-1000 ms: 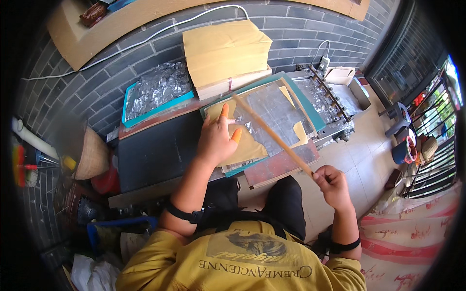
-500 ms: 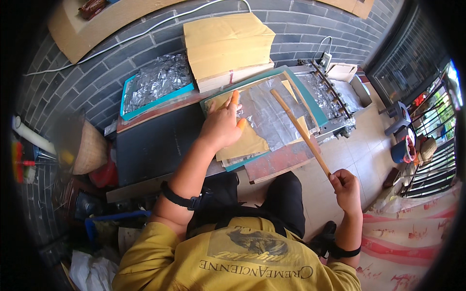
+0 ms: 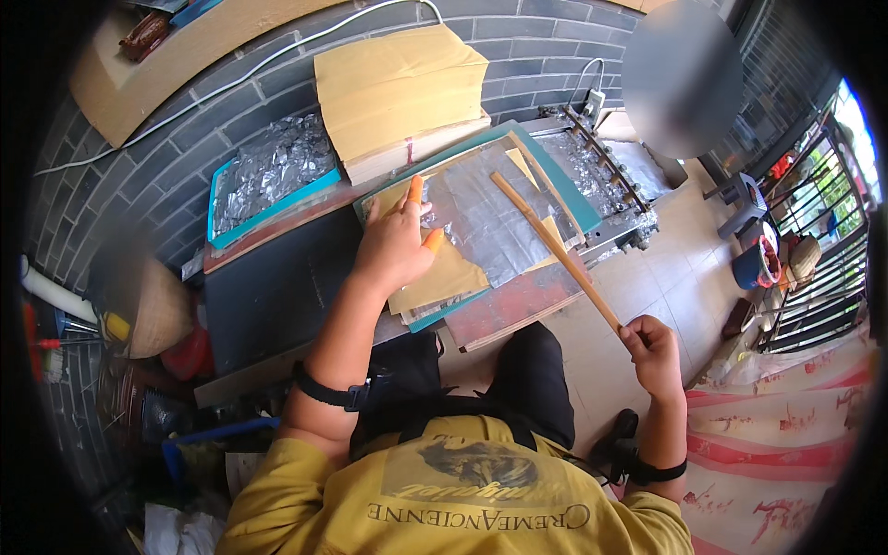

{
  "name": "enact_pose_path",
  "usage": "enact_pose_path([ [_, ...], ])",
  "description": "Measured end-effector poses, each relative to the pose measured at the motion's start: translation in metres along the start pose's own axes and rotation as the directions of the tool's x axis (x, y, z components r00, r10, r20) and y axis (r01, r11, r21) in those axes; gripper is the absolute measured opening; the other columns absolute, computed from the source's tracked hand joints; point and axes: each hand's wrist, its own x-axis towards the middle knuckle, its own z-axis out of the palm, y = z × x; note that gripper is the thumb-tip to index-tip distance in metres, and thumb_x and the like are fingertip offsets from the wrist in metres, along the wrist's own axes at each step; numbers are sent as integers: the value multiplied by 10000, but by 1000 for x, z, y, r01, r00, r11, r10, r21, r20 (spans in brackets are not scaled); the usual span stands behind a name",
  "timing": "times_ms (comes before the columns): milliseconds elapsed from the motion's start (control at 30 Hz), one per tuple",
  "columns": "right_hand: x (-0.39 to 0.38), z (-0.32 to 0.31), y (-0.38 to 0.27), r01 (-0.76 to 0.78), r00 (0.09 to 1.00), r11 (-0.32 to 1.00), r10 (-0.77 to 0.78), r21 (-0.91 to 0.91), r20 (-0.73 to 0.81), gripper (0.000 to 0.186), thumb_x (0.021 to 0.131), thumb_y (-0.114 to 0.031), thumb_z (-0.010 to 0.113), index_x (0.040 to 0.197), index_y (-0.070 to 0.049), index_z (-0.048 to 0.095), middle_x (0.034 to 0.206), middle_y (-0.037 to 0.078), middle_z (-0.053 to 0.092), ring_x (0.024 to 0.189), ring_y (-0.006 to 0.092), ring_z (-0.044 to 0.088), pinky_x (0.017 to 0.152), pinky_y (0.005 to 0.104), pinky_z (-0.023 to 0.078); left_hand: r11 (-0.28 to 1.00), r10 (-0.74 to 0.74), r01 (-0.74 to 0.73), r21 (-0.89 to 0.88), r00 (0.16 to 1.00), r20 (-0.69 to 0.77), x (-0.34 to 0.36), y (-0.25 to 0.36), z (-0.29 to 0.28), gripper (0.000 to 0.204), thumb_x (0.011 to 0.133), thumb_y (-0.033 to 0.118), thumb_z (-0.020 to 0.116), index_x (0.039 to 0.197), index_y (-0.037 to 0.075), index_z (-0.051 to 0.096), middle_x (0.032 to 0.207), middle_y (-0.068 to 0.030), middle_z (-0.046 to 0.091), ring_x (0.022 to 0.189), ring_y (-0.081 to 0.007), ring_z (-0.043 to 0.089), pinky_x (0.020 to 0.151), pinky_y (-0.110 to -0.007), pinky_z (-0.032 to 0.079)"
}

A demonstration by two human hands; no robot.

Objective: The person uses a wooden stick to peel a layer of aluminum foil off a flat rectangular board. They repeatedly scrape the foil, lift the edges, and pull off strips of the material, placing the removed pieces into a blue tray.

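Observation:
My left hand [image 3: 396,242] lies over the left side of a stack of sheets, its index finger and thumb spread apart. Orange covers sit on those two fingertips. Beneath and beside it is tan paper [image 3: 444,276], with a thin silver-grey foil sheet [image 3: 499,227] lying to its right. In my right hand [image 3: 655,356] is the near end of a long, flat wooden stick [image 3: 560,252], gripped between thumb and fingers. The stick slants up and left, its far end over the foil; whether it touches is unclear. A teal board [image 3: 572,196] lies under the sheets.
A tall stack of tan paper [image 3: 398,92] stands against the brick wall. To its left, a turquoise tray [image 3: 277,220] holds crumpled foil scraps. A dark panel [image 3: 268,301] covers the table's left part. Behind the board at right is a metal frame [image 3: 606,157] with foil pieces.
The whole view has shifted slightly, with the table now further left in the picture. Both hands and the stick keep nearly the same places relative to the sheets.

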Motion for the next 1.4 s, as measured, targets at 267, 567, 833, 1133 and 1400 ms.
enact_pose_path([
  [267, -4, -4, 1, 31, 999, 996, -29, 78, -22, 195, 862, -113, 648, 719, -4, 571, 568, -38, 459, 525, 40, 393, 461, 220, 315, 1000, 5, -7, 24, 999, 49, -1, -5, 1, 701, 862, 221, 565, 1400, -58, 213, 1257, -122, 559, 1218, -259, 473, 1099, -521, 177],
  [567, -8, -7, -19, 209, 974, 963, -220, 173, 51, 161, 878, -117, 624, 758, -22, 575, 606, -42, 476, 537, 45, 404, 481, 217, 312, 876, 114, -168, -453, 983, -143, -6, 9, -12, 724, 843, 279, 644, 1398, -11, 280, 1239, -186, 552, 1037, -253, 588, 916, -407, 444],
  [833, 5, 10, -69, 593, 797, 792, -603, -147, -33, 113, 812, -72, 676, 871, -12, 601, 757, 91, 575, 652, 173, 542, 588, 268, 434, -224, 203, -6, -975, 978, -53, -22, 47, -75, 409, 970, 267, 447, 1280, 2, 474, 1137, -232, 600, 825, -224, 650, 701, -291, 513],
  [1133, -6, 46, -112, -18, 839, 646, -404, 763, 363, 278, 975, -225, 468, 1108, 17, 500, 912, 89, 611, 715, 160, 619, 669, 286, 519, 688, 493, -633, -355, 766, -411, -37, 95, -80, 389, 817, -5, 601, 1190, 107, 594, 1201, -130, 553, 1014, -238, 604, 855, -316, 501],
  [1400, 8, 65, -90, -163, 852, 687, -264, 708, 452, 183, 937, -174, 545, 1011, -7, 542, 790, 33, 589, 577, 80, 530, 497, 191, 414, 688, 592, -636, -349, 770, -237, -43, 104, -24, 372, 818, 72, 639, 1185, 48, 578, 1225, -178, 531, 1019, -316, 603, 874, -351, 496],
])
